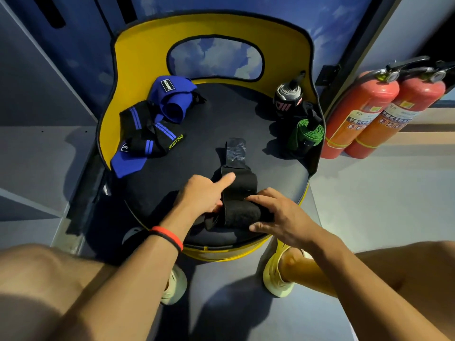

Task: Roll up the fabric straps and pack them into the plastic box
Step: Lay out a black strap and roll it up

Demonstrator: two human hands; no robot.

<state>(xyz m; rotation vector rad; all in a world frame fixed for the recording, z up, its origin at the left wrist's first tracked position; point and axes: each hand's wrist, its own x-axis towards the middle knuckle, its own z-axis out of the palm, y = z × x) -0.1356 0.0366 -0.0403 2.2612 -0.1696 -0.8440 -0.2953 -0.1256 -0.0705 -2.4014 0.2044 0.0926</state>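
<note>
A black fabric strap [240,185] lies on the dark seat of a yellow chair [147,57], partly rolled at its near end, with its grey velcro tail pointing away from me. My left hand [202,195] holds the left end of the roll, thumb stretched out over the flat part. My right hand [278,215] grips the right end of the roll, fingers on top and thumb at the front. Unrolled blue and black straps [152,124] lie at the seat's left. Rolled straps, one green [306,132] and one black and grey [288,98], stand at the right. No plastic box is in view.
Two red fire extinguishers [384,112] stand on the floor right of the chair. My knees and pale yellow shoes [278,274] are just in front of the seat's near edge. Blue walls close in behind and on the left.
</note>
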